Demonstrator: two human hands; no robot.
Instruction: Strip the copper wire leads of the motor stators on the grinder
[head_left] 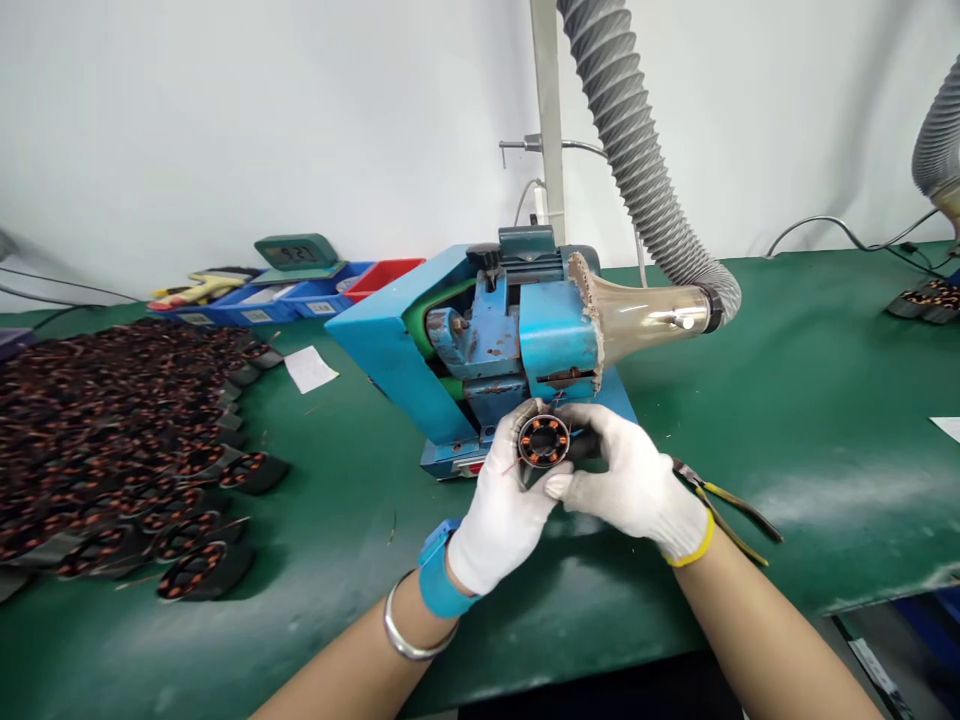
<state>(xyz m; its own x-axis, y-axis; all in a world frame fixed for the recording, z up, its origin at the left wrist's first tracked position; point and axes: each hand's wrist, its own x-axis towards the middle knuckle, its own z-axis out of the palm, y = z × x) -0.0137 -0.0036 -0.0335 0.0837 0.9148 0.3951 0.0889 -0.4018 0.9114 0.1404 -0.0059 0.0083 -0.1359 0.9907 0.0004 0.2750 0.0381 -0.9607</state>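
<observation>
Bench [750,400]: green, smooth, glossy toward 4 o'clock; clock-ward of centre at 12, blue-painted metal machine [559,325], chipped and rust-flecked, its clear, yellowed plastic funnel [645,322] rough and crusted at the rim. Ribbed grey plastic hose [637,140] toward 1 o'clock; pliers [731,505] at 4, yellow grips smooth. Gloves white knit cloth, matt; bangle [401,625] at 7, polished metal; paper [310,369] at 10, matt white.
</observation>
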